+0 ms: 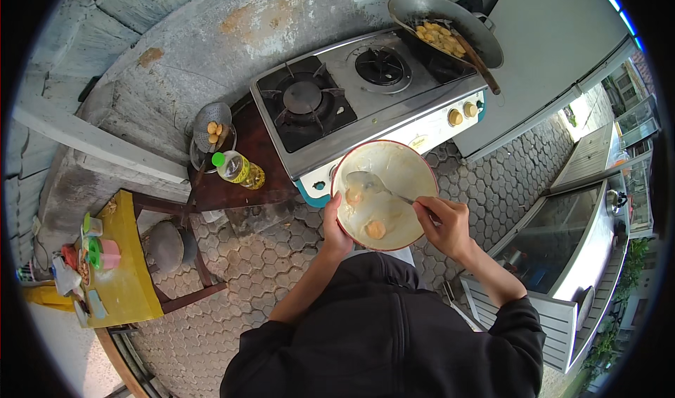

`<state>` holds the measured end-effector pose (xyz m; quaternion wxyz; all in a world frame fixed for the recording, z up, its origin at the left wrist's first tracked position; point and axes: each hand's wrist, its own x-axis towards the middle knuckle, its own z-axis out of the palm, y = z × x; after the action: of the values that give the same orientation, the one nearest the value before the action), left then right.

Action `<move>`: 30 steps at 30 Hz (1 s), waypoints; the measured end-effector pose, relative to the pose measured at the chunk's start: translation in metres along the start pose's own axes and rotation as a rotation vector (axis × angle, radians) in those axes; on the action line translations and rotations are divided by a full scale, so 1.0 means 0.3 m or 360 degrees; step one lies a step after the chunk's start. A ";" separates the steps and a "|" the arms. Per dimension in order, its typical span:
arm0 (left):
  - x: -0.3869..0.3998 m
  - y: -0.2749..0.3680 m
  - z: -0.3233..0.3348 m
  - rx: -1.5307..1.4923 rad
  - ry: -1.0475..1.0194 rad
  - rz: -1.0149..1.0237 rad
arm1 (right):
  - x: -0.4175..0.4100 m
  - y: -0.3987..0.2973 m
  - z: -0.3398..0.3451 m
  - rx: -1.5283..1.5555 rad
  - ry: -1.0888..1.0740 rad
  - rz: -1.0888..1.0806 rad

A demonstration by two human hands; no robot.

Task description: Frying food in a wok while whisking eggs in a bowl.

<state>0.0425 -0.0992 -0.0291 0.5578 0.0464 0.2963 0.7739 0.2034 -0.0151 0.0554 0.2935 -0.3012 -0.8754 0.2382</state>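
A cream bowl with a red rim (406, 160) is in front of my body, its left side gripped by my left hand (337, 226). My right hand (444, 224) holds a metal spoon (390, 191), whose head is inside the bowl at the upper left. Batter smears the bowl's inside, and two battered pieces (375, 229) lie in it. Beyond the bowl stands a gas stove (364, 118) with two bare burners in view. At its right end a wok (414, 5) holds several golden frying pieces (440, 37), with a wooden-handled turner (477, 64) resting in it.
Left of the stove, a dark red table (253, 129) carries an oil bottle (240, 171) with a green cap and a perforated strainer (211, 118) with a few fried pieces. A yellow-topped table (124, 250) bears containers at far left. Right are a grey panel (543, 44) and a glass-topped case (553, 234).
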 end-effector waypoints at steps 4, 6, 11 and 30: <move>0.009 0.000 -0.014 -0.0020 -0.0050 -0.0025 | -0.004 0.001 -0.002 -0.0098 0.0000 -0.0132; 0.012 0.001 -0.019 -0.0055 -0.0066 -0.0066 | -0.003 -0.007 -0.017 -0.0101 0.0020 -0.0135; 0.015 0.008 -0.011 -0.0053 -0.0097 -0.0041 | -0.001 -0.010 -0.024 -0.0130 0.0025 -0.0191; 0.031 0.023 -0.040 -0.0021 -0.0251 -0.0041 | 0.014 0.017 -0.028 -0.0266 0.0177 -0.0475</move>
<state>0.0285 -0.0971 -0.0378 0.5895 0.0996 0.2470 0.7626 0.2083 -0.0066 0.0598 0.3477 -0.2039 -0.9095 0.1014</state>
